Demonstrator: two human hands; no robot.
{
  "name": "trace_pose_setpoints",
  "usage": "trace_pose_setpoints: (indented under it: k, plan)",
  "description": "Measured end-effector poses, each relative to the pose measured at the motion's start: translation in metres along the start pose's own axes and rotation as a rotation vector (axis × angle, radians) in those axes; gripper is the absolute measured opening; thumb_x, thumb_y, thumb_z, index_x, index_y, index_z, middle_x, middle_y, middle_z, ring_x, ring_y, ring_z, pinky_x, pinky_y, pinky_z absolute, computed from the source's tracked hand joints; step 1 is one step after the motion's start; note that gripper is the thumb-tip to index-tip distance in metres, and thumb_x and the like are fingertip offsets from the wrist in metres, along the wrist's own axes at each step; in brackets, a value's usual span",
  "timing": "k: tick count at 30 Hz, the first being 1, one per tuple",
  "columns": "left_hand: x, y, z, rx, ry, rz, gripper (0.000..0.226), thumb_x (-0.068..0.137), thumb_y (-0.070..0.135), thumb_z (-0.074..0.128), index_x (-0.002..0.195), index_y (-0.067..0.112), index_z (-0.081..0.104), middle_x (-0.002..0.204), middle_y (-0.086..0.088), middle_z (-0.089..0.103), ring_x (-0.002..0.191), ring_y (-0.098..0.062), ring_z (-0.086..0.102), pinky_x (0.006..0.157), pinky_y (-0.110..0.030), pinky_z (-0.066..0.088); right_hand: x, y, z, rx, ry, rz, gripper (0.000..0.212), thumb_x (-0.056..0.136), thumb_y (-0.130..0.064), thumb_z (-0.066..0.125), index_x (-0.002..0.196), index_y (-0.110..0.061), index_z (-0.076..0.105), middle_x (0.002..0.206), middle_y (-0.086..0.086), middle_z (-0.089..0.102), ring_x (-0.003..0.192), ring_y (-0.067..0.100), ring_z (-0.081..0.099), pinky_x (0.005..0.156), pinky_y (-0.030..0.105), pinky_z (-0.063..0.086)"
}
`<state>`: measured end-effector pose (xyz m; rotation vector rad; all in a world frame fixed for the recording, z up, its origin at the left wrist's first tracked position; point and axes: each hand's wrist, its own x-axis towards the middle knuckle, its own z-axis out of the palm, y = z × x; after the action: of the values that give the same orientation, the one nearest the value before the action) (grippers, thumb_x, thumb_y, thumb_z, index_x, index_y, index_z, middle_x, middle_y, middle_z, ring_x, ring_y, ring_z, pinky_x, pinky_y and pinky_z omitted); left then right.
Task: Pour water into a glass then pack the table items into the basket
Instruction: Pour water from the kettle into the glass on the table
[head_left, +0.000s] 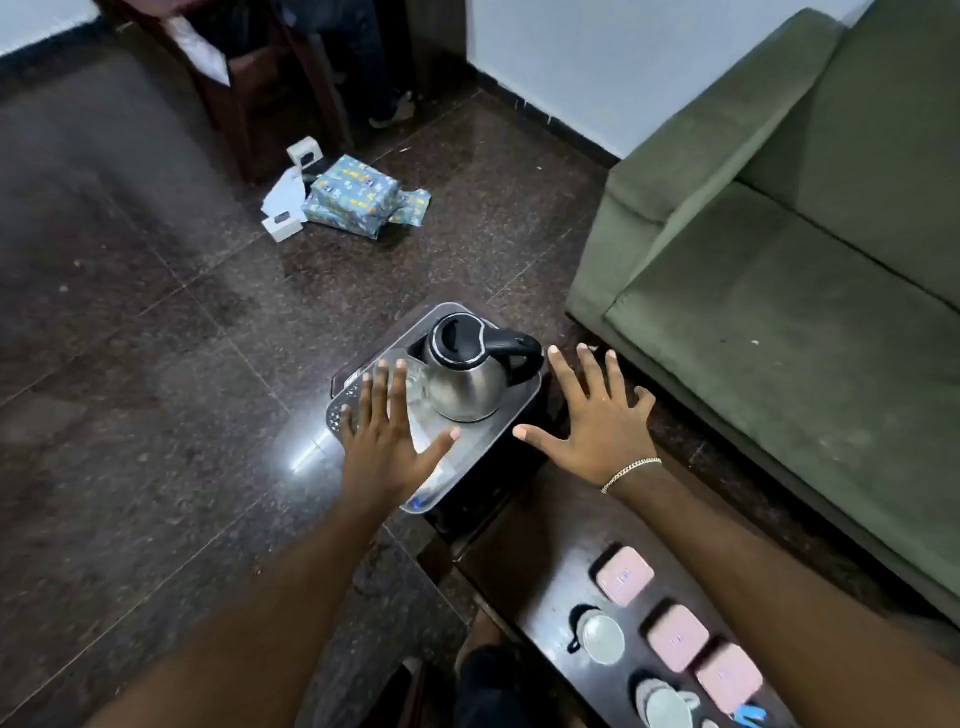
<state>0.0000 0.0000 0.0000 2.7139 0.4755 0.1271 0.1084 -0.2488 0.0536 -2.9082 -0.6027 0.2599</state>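
- Hovering spread and empty, left hand (382, 441) and right hand (592, 421) flank the basket (493, 441).
- Steel kettle (467, 379) sits inside at twelve o'clock: probably heavy, slick; grip its black handle (519, 348).
- Clear glass (410, 384) beside it looks fragile.

The kettle (467, 382) is showing a polished steel body under a glossy black plastic lid and handle. The basket (488, 436) around it is looking like translucent grey plastic, and the glass (410, 384) is gleaming clear. The floor (156, 364) is shining as speckled polished stone. The sofa (779, 260) is wearing matt green cloth.
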Motion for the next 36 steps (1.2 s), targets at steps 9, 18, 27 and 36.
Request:
trace_pose_setpoints:
  k: [9,18,27,36]
  plan:
    - [0.04,-0.055,0.059,-0.429,0.012,-0.362,0.114,0.081,0.047,0.083,0.161,0.006,0.013,0.166,-0.015,0.022,0.151,-0.032,0.029,0.121,-0.05,0.03,0.059,-0.019,0.034,0.139,0.034,-0.073,0.102,0.074,-0.097,0.032,0.157,-0.046,0.001,0.166,-0.002,0.021,0.151,0.023,0.025,0.101,0.061,0.04]
    - [0.079,-0.079,0.126,-0.765,0.125,-0.472,0.105,0.069,0.014,0.094,0.153,0.009,0.031,0.15,-0.014,0.044,0.131,-0.032,0.054,0.114,-0.048,0.044,0.106,-0.009,0.067,0.577,0.16,-0.089,0.072,0.086,-0.075,0.051,0.132,-0.02,0.06,0.128,0.0,0.058,0.121,0.018,0.057,0.107,0.047,0.044]
    - [0.102,-0.1,0.156,-0.848,0.212,-0.438,0.09,0.063,0.019,0.094,0.138,0.025,0.045,0.133,0.006,0.059,0.119,-0.014,0.062,0.103,-0.048,0.053,0.165,0.0,0.092,0.741,0.045,-0.051,0.069,0.093,-0.075,0.041,0.047,-0.024,0.046,0.042,-0.018,0.042,0.041,0.001,0.039,0.048,0.014,0.029]
    - [0.098,-0.106,0.153,-0.85,0.231,-0.411,0.084,0.066,0.016,0.095,0.135,0.02,0.048,0.128,0.006,0.062,0.104,-0.013,0.067,0.087,-0.035,0.059,0.182,-0.009,0.117,0.862,0.147,0.151,0.101,0.078,-0.094,0.033,0.047,0.002,0.043,0.042,0.016,0.054,0.045,0.029,0.055,0.056,0.041,0.049]
